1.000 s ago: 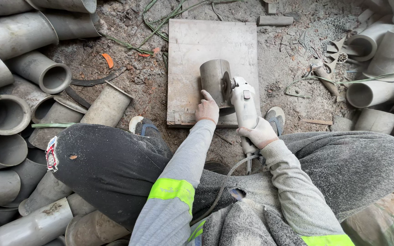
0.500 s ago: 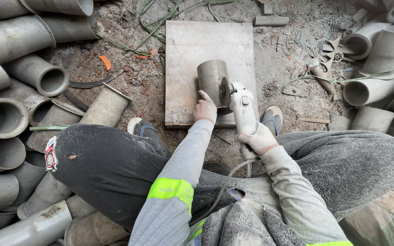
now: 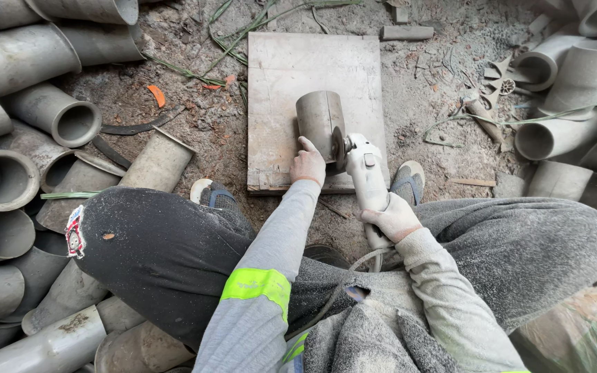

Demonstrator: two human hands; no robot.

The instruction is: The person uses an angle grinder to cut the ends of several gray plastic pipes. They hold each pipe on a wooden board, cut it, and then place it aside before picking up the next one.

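A short grey pipe piece (image 3: 320, 123) lies on a square wooden board (image 3: 291, 69) on the dusty ground. My left hand (image 3: 308, 163) presses on the pipe's near end and holds it steady. My right hand (image 3: 394, 219) grips the handle of a white angle grinder (image 3: 366, 173). The grinder's disc (image 3: 340, 148) touches the pipe's right side near its near end. I sit with both knees spread, feet in sandals just below the board.
Many grey pipe sections (image 3: 8, 179) are piled at the left, with more pipe fittings (image 3: 568, 83) at the right. Scraps, green stalks and an orange chip (image 3: 155, 94) litter the dirt. The grinder's cable (image 3: 354, 269) runs down between my legs.
The view has shifted slightly. The grinder disc has stayed against the pipe and both hands keep their hold.
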